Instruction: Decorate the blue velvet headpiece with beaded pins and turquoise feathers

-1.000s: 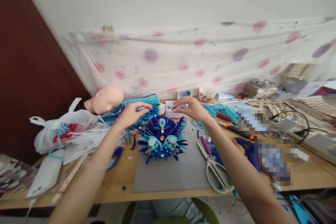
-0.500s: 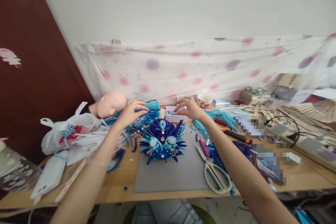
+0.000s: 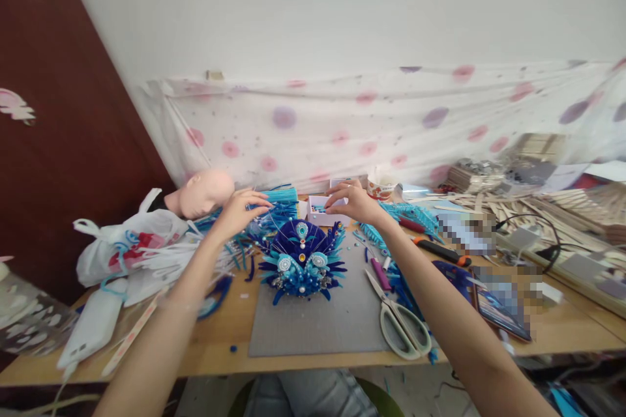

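The blue beaded headpiece (image 3: 302, 267) stands on the back of the grey mat (image 3: 317, 332), which shows forward nearly to the table edge (image 3: 215, 369), scissors (image 3: 390, 305) overlapping its right side. The left hand (image 3: 243, 210) curves near the headpiece's upper left, the right hand (image 3: 353, 201) dips bent fingers at the pale box (image 3: 327, 219); whether either pinches anything, I cannot tell.

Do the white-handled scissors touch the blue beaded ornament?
Apart: in the head view, grey mat shows between the scissors and the blue beaded ornament.

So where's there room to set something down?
On the mat, in front of the headpiece and left of the scissors. Also bare table left of the mat's front, beside a blue scrap. Crowded: behind the headpiece, around the box.
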{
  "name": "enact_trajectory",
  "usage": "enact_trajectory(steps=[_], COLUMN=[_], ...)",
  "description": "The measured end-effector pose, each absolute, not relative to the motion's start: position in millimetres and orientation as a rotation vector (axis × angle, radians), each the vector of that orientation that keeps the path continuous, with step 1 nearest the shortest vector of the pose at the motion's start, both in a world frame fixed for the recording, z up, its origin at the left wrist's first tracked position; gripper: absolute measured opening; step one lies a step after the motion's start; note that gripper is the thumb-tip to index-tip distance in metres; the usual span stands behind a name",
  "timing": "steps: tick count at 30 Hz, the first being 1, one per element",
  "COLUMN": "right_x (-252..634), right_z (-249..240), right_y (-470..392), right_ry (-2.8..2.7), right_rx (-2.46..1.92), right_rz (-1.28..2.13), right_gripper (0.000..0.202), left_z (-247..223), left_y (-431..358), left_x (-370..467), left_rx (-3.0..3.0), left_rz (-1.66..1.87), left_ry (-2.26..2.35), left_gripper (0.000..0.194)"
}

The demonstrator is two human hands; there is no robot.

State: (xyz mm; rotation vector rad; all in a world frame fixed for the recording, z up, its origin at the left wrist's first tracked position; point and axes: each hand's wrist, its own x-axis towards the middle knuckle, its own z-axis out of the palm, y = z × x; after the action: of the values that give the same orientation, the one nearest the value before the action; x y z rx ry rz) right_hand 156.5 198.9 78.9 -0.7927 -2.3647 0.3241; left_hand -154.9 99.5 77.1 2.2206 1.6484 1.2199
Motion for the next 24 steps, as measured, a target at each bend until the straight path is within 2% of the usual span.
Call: enact_trajectory(steps=[16,24], right_x=[170.4,170.6], right_z=[83.4,88.0], right_y=[206.3,209.7], right_ry=[-2.405,-2.456], right_rx=[-0.705,-0.659], right_rz=[0.376,0.389], right_gripper=[0.001,0.013], left_z=[74.1,84.9], left_y=[98.4,94.9], left_x=[-155.2,-143.5], left_rx=[2.211,2.243], left_rz=[1.205,1.257], left_ry=[1.573,1.555], left_gripper=[0.018,0.020])
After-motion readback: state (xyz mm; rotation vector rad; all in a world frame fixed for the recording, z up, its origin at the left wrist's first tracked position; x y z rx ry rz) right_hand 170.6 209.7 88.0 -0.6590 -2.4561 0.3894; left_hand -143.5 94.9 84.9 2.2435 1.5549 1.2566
